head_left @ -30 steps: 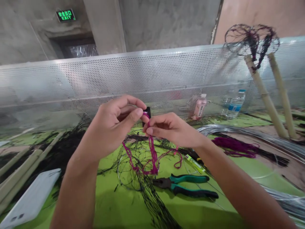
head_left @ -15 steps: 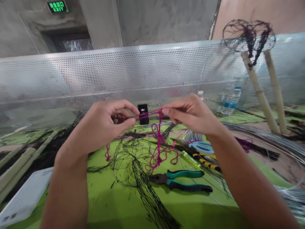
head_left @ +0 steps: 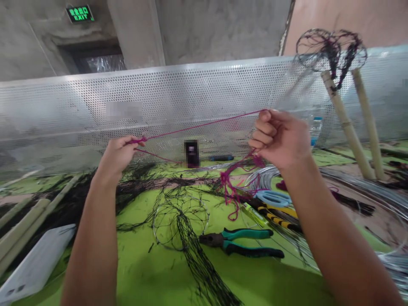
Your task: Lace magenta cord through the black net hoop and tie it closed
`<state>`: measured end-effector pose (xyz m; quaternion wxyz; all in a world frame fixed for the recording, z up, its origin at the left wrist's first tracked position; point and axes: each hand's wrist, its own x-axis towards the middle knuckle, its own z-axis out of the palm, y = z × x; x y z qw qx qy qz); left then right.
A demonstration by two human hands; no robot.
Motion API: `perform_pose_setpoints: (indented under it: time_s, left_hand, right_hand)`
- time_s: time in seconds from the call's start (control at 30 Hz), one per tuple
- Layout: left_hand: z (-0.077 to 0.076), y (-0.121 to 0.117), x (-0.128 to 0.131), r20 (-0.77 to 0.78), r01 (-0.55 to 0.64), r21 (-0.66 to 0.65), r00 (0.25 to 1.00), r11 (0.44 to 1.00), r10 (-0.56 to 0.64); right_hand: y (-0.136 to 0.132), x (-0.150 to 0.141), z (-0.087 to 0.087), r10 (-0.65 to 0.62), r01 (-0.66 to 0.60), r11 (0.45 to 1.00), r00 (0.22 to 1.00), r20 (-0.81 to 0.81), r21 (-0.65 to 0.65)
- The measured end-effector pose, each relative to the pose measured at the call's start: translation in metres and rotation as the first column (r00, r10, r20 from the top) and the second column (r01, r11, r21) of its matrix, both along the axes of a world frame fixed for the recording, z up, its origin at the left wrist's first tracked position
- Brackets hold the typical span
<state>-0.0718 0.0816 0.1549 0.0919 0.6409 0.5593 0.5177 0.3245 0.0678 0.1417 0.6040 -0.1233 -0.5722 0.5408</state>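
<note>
A thin magenta cord point(head_left: 204, 124) is stretched between my two hands above the table. My left hand point(head_left: 116, 157) pinches one end, where a small knot sticks out past the fingertips. My right hand point(head_left: 280, 136) is raised higher, its thumb and forefinger closed on the cord and the other fingers curled in. Below the right hand dangles a loose tangle of the same cord with several loops. Underneath lie a wire ring with black netting point(head_left: 180, 221) and green-handled pliers point(head_left: 242, 242), their jaws near the ring.
Light blue-handled scissors point(head_left: 272, 197), yellow-black tool handles point(head_left: 277, 216) and wire coils point(head_left: 350, 182) lie at right. Two bamboo poles point(head_left: 347, 123) lean there. A perforated metal panel point(head_left: 178, 93) stands behind. A white phone-like slab point(head_left: 40, 259) and bamboo lengths point(head_left: 28, 225) lie left.
My hands have moved apart, the left to the left, the right up and to the right. The cord between them is now long and taut, and the hanging tangle has shifted right.
</note>
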Motion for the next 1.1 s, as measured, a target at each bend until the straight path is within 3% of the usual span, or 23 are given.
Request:
perform_pose_setpoints:
  time_s: [0.13,0.27,0.4,0.57,0.7,0.87,1.1]
  left_hand:
    - [-0.012,0.015,-0.026,0.248,0.007,-0.129,0.968,0.992,0.025]
    - [-0.018,0.02,-0.048,0.457,-0.029,-0.131,0.885,0.991,0.087]
    - [-0.019,0.024,-0.069,0.659,-0.041,-0.093,0.747,0.995,0.093]
    - [-0.02,0.027,-0.085,0.846,-0.045,-0.012,0.531,0.999,0.034]
    - [-0.025,0.026,-0.089,0.901,0.026,0.043,0.43,0.999,-0.05]
    - [-0.029,0.025,-0.089,0.897,0.181,0.044,0.426,0.983,-0.119]
    - [-0.028,0.025,-0.084,0.807,0.308,0.081,0.537,0.948,-0.244]
  right_hand:
    - [0.005,0.004,0.0,-0.058,0.057,0.997,0.998,-0.007,-0.056]
    - [0.006,0.017,0.002,-0.105,0.099,0.992,0.992,-0.069,-0.078]
    - [0.01,0.037,0.0,-0.154,0.137,0.986,0.965,-0.214,-0.094]
    - [0.02,0.058,-0.005,-0.114,0.072,0.991,0.902,-0.416,-0.115]
    - [0.028,0.059,-0.01,-0.15,0.125,0.988,0.9,-0.408,-0.088]
    - [0.038,0.057,-0.013,-0.249,0.253,0.967,0.898,-0.362,-0.037]
    - [0.032,0.069,-0.02,-0.496,0.511,0.854,0.856,-0.147,0.093]
